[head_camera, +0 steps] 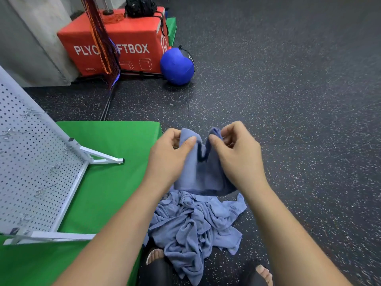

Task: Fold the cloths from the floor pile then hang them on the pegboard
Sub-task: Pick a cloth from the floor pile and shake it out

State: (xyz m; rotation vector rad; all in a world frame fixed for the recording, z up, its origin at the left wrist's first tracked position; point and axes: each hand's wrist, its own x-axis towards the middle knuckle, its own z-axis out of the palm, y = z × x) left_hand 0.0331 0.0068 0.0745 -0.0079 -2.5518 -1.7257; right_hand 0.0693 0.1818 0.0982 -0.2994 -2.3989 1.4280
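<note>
A blue-grey cloth [201,172] hangs in the air at the centre of the view, held by its top edge. My left hand [169,153] pinches the left top corner and my right hand [237,155] pinches the right top corner, with a sag between them. Directly below, a crumpled pile of several blue-grey cloths [195,228] lies on the dark floor between my feet. The white pegboard [35,174], with metal hooks on it, leans on its stand at the left. No cloth hangs on it.
The pegboard stand rests on a green mat [115,182]. A red plyo box [123,42] with a black bag on top and a blue ball [177,66] stand at the back. Dark speckled rubber floor [299,100] spreads to the right.
</note>
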